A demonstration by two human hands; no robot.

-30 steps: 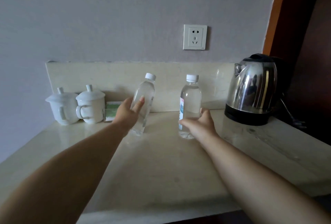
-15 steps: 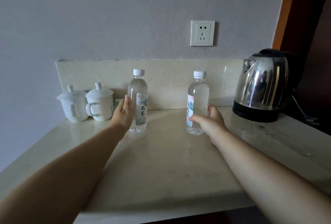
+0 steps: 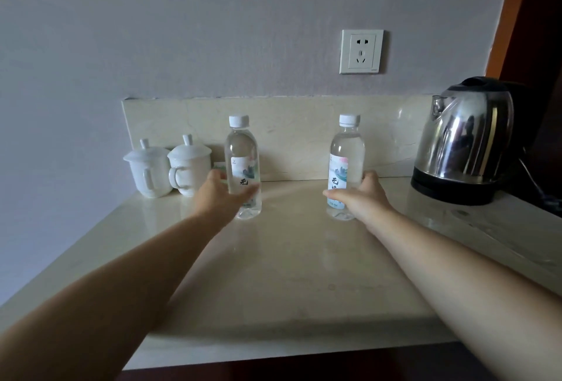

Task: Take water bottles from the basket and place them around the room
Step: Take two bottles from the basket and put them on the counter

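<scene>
Head view: right of the lidded cups (image 3: 188, 167), the left hand (image 3: 217, 195) grasps the left bottle (image 3: 241, 149), upright on the surface (image 3: 289, 274); the right hand (image 3: 362, 198) grasps the right bottle (image 3: 347, 149), left of the kettle (image 3: 465, 140). Both look placed; letting go remains.

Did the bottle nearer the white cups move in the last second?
Yes. The left bottle, earlier leaning toward the kettle, now stands upright; its top swung back toward the cups.

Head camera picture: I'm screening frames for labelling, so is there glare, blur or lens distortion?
Head view: dim, even light; strong reflections on the kettle; faint sheen on the countertop; wide-angle bending toward the edges; left bottle and right bottle look sharp.
</scene>
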